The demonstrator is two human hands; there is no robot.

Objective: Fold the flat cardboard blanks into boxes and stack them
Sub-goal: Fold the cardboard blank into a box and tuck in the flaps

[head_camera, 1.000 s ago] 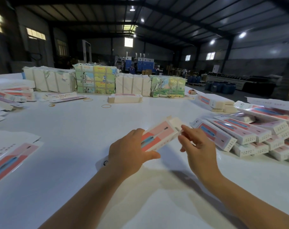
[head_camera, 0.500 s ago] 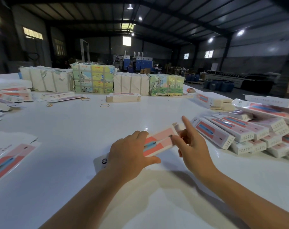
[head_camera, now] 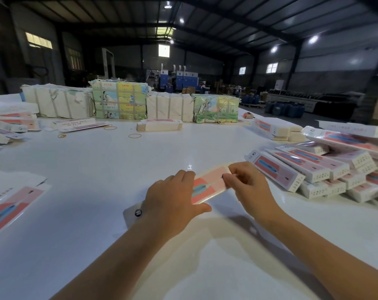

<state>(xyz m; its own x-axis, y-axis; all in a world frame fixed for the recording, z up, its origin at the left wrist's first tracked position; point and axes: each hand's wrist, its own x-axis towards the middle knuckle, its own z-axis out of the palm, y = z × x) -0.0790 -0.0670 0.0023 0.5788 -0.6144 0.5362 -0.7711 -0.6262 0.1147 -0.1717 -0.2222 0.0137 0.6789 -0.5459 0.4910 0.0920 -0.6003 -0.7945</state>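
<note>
The left hand (head_camera: 170, 202) grips the pink box (head_camera: 207, 185) just above the white counter (head_camera: 97, 169), fingers and thumb clamped on its sides. The right hand (head_camera: 246, 182) has fingers curled on the far end flap. If the flap is pushed crooked, it may crease or spring open, and the box would sit badly on the finished stack (head_camera: 313, 169) nearby.

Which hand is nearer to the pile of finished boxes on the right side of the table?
The right hand. It pinches the far end of the pink box, just beside the pile of finished boxes. The left hand grips the box's near part, farther from the pile.
</note>
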